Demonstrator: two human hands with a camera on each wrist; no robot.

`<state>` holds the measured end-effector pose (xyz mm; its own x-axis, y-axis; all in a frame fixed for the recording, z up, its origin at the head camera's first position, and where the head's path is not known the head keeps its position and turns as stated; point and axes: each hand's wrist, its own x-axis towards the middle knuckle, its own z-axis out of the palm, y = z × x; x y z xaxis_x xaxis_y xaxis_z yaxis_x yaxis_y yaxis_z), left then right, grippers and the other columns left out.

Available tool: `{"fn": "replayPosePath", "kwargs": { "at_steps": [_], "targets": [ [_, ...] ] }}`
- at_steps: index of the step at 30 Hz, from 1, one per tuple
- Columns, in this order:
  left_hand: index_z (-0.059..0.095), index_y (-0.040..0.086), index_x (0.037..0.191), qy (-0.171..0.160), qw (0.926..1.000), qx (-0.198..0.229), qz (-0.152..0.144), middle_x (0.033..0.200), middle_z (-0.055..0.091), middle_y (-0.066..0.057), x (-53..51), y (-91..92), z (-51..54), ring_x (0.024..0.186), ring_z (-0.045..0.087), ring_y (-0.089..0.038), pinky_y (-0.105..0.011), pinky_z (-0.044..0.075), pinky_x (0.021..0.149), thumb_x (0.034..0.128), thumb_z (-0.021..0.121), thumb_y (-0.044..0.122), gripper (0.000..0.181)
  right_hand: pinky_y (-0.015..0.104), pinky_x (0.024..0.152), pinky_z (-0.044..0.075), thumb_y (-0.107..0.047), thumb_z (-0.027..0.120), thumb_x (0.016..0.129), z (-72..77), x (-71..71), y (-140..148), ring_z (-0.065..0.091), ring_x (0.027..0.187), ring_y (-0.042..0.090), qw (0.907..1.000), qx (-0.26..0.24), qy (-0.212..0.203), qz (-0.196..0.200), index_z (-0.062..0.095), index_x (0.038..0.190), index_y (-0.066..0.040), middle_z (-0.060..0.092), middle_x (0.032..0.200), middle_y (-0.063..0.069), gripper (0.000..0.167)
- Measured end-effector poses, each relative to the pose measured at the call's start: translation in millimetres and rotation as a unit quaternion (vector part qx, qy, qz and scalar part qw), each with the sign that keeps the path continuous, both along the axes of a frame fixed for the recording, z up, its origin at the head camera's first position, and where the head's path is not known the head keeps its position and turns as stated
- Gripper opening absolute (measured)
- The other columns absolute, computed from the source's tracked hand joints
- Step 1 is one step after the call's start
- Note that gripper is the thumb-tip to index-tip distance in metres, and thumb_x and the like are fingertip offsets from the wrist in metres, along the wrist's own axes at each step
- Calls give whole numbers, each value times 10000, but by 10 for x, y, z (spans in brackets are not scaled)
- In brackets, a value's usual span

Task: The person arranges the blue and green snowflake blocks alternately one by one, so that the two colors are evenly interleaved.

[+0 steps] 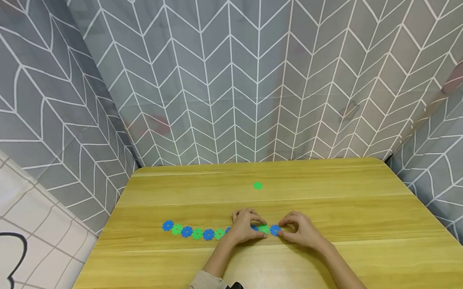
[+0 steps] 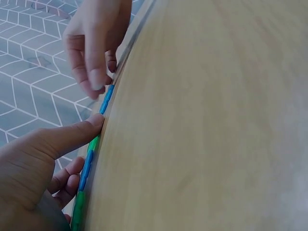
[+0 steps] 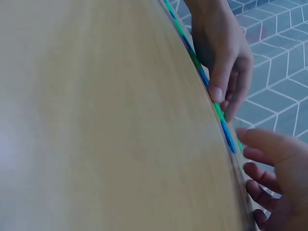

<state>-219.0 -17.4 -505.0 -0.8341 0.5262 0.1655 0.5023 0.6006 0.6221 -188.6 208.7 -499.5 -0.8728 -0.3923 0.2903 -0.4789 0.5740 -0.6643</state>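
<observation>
A row of blue and green notched plastic discs, joined edge to edge, lies on the wooden table. My left hand [image 1: 243, 226] is over its right part, hiding some discs. Its thumb and index finger pinch the green disc [image 1: 264, 229] that is second from the right end. The blue end disc [image 1: 275, 230] lies just right of it, also seen edge-on as a blue disc [image 3: 228, 137] in the right wrist view. Beside that disc is my right hand [image 1: 303, 232], fingers loosely bent, a small gap showing between the thumb and the disc in the right wrist view.
A single green disc [image 1: 257, 185] lies apart, farther back on the wooden table [image 1: 339, 190]. The row's left end is a blue disc [image 1: 167, 225]. Grey patterned curtains [image 1: 218, 73] stand behind the table and along its sides.
</observation>
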Motion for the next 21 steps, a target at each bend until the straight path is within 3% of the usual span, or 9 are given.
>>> {"fn": "replayPosePath", "kwargs": {
  "at_steps": [3,6,10,15,21],
  "targets": [
    [750,199,951,-7,10000,28,0,1032,588,24,5,-7,8,1023,479,-173,-537,195,994,721,819,315,267,419,797,504,-141,747,799,16,-117,14,595,877,260,9998,-146,93,-30,691,941,5,642,920,66,211],
    [749,196,950,-1,10000,29,-3,1024,584,22,4,-14,13,1011,481,-178,-540,202,984,720,819,315,268,363,780,523,-82,733,799,34,-305,2,627,859,273,9991,-349,75,-235,674,979,47,644,931,116,229],
    [748,205,957,-18,10000,-20,16,1017,573,30,-8,-12,7,998,474,-172,-535,202,977,726,814,330,271,416,809,514,-44,722,794,65,-620,-52,619,887,313,9970,-542,-76,-544,659,1041,66,636,962,170,277],
    [748,216,957,-48,10000,-37,0,1003,564,43,-22,-2,1,982,466,-160,-530,200,972,728,812,339,268,466,817,491,-78,721,806,84,-1000,-149,591,922,342,9965,-418,-135,-717,657,1100,35,628,986,186,321],
    [747,219,946,-82,10000,26,-2,983,557,53,-18,2,-11,964,462,-151,-528,201,969,719,819,334,264,501,851,432,-199,726,808,69,-1247,-253,574,934,337,9973,16,-175,-718,658,1153,-9,638,1015,174,400]
  ]
}}
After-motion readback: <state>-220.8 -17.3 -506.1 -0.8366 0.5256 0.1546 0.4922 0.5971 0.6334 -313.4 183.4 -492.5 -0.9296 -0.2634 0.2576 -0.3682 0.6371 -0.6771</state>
